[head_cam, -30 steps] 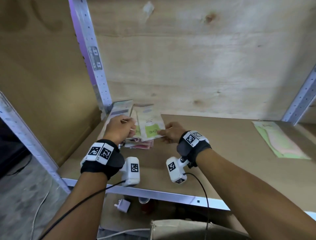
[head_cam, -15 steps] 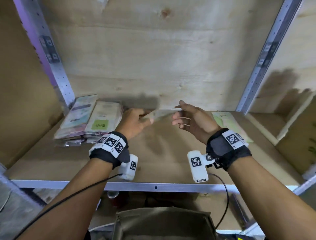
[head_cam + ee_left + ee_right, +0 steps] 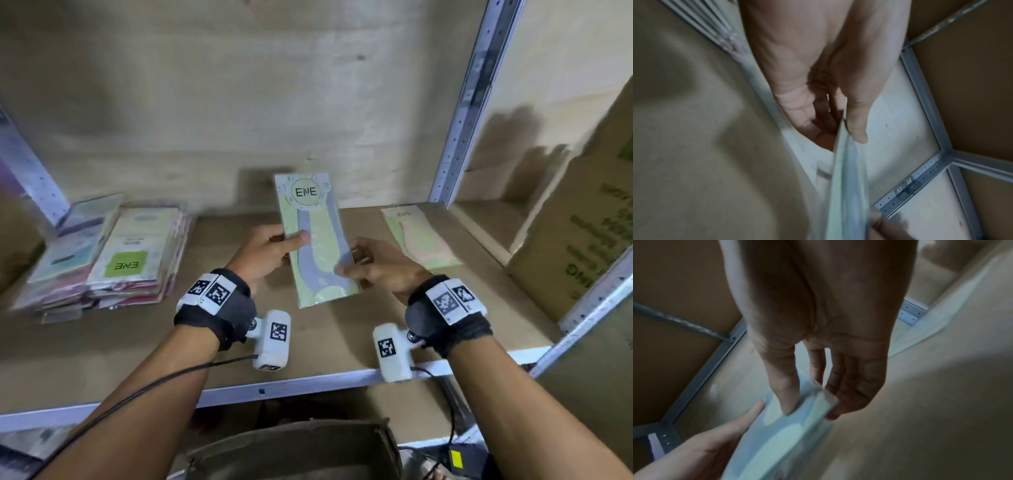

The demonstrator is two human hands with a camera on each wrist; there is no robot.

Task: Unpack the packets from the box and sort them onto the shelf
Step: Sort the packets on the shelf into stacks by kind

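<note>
Above the shelf (image 3: 308, 346), both hands pinch an upright packet (image 3: 317, 240), its loose twin (image 3: 419, 241) lying at 2 o'clock, nearer the right hand (image 3: 380, 267).

Right hand (image 3: 818, 340) pinches pale green packet (image 3: 781, 433) corner, thumb on top; left hand (image 3: 701, 447) fingers hold its other edge above shelf board (image 3: 941, 402).

the head view looks forward and down from above both forearms onto the shelf (image 3: 342, 342) and its plywood back wall. the left wrist view looks along the left hand (image 3: 818, 81) from close, toward the shelf's metal frame. the right wrist view looks along the right hand (image 3: 828, 337), equally near. all three share the held packet (image 3: 317, 240) between the hands.
</note>
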